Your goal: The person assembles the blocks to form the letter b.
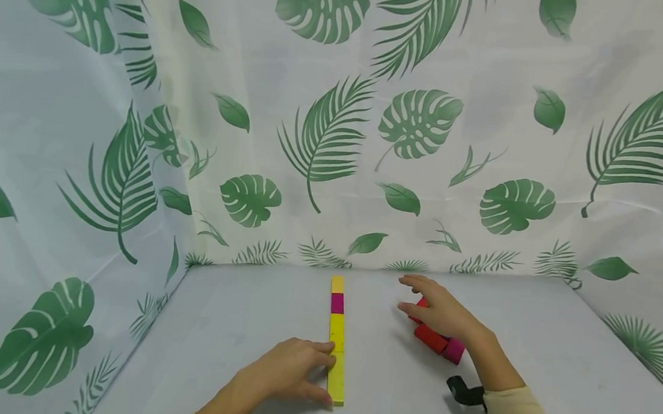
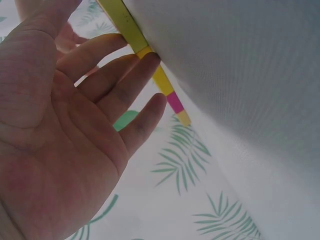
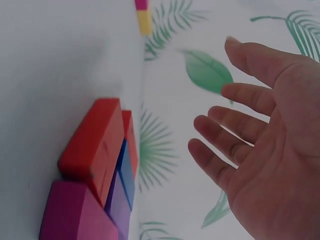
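A straight row of flat blocks (image 1: pixel 336 337), yellow with one magenta piece, runs away from me down the middle of the grey table (image 1: pixel 228 329). My left hand (image 1: pixel 289 369) lies flat beside its near end, straight fingers touching the yellow blocks (image 2: pixel 131 31). My right hand (image 1: pixel 440 310) hovers open above a small cluster of red, blue and magenta blocks (image 3: pixel 100 175) to the right of the row, holding nothing. In the head view the hand hides part of that cluster (image 1: pixel 438 342).
White curtains printed with green leaves (image 1: pixel 326 128) close off the table at the back and on both sides. A black strap (image 1: pixel 465 393) sits on my right wrist. Bare grey tabletop stretches left and right of the blocks.
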Demonstrator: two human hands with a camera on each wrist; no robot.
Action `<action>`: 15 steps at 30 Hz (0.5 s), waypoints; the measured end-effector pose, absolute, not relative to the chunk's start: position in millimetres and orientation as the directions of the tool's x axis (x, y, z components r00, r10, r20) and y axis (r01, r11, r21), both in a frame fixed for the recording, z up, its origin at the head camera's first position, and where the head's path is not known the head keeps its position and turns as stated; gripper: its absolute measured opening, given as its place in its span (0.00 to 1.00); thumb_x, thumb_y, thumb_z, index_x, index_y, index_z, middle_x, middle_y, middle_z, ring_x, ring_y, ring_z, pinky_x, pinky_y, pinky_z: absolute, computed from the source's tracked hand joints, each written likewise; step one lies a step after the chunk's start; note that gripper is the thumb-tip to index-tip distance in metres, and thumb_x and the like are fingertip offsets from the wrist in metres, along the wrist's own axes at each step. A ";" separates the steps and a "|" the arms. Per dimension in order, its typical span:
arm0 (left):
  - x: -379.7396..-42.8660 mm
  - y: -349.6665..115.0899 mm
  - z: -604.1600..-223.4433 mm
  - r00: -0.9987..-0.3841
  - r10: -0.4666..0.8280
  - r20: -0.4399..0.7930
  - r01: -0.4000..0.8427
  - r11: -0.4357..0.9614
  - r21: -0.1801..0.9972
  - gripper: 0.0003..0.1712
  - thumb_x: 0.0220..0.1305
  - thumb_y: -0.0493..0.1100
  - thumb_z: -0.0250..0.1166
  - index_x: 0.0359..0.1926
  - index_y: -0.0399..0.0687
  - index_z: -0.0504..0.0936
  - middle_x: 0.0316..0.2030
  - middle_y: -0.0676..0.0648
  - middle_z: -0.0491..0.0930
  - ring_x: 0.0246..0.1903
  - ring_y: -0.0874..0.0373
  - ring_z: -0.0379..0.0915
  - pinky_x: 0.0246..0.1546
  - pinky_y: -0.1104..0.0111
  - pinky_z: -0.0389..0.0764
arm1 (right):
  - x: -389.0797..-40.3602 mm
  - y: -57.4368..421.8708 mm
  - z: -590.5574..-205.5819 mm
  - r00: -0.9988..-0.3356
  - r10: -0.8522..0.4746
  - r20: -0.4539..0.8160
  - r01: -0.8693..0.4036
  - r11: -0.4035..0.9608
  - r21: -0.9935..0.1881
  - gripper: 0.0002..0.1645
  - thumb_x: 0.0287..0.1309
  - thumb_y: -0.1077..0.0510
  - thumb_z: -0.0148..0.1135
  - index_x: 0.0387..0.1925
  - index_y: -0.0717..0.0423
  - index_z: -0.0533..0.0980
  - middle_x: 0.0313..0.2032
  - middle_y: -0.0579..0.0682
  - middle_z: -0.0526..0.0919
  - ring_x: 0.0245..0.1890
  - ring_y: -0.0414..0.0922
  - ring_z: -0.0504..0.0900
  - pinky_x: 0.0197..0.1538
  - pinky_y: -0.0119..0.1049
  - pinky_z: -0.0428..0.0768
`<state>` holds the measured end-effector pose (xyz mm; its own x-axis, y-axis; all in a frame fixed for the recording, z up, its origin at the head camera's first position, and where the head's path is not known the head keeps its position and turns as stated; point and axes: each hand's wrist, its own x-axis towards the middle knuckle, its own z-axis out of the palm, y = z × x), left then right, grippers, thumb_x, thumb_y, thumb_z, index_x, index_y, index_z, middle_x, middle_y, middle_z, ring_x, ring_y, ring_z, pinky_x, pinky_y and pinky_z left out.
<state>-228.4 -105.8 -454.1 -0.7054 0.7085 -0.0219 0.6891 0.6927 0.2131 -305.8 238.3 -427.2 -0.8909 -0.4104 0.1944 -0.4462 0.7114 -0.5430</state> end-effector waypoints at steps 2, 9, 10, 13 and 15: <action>-228.7 -106.1 -453.7 -0.704 0.709 -0.022 0.689 0.691 0.217 0.38 0.54 0.71 0.74 0.62 0.62 0.85 0.70 0.51 0.76 0.66 0.54 0.77 0.66 0.56 0.79 | -306.8 242.2 -427.8 -0.893 -0.407 0.190 -0.441 0.714 -0.544 0.39 0.70 0.45 0.65 0.74 0.58 0.68 0.70 0.61 0.72 0.65 0.62 0.75 0.62 0.62 0.80; -228.4 -105.2 -452.9 -0.707 0.706 -0.031 0.686 0.696 0.211 0.38 0.53 0.72 0.74 0.62 0.63 0.85 0.70 0.53 0.76 0.66 0.55 0.77 0.66 0.57 0.79 | -310.8 253.2 -434.2 -0.903 -0.396 0.165 -0.417 0.720 -0.555 0.38 0.71 0.44 0.64 0.73 0.58 0.69 0.69 0.62 0.74 0.65 0.62 0.75 0.64 0.63 0.79; -228.2 -105.0 -452.9 -0.708 0.706 -0.031 0.686 0.697 0.209 0.39 0.53 0.73 0.74 0.62 0.63 0.85 0.70 0.53 0.76 0.66 0.56 0.77 0.66 0.57 0.79 | -311.4 254.9 -435.1 -0.904 -0.394 0.166 -0.416 0.719 -0.557 0.37 0.71 0.44 0.64 0.73 0.58 0.69 0.69 0.63 0.74 0.65 0.63 0.76 0.63 0.63 0.79; -227.8 -104.5 -453.2 -0.710 0.703 -0.032 0.684 0.700 0.207 0.39 0.53 0.73 0.74 0.62 0.63 0.85 0.70 0.53 0.76 0.66 0.56 0.77 0.66 0.57 0.79 | -313.5 260.4 -438.1 -0.904 -0.396 0.164 -0.416 0.719 -0.557 0.36 0.71 0.44 0.64 0.72 0.59 0.70 0.68 0.64 0.75 0.63 0.64 0.77 0.62 0.63 0.80; -227.4 -104.2 -453.2 -0.713 0.700 -0.035 0.681 0.703 0.207 0.39 0.53 0.73 0.74 0.62 0.64 0.84 0.70 0.54 0.76 0.66 0.56 0.77 0.66 0.57 0.79 | -314.9 263.9 -440.1 -0.911 -0.386 0.148 -0.398 0.720 -0.568 0.35 0.71 0.45 0.64 0.71 0.58 0.71 0.67 0.65 0.76 0.62 0.64 0.77 0.61 0.63 0.81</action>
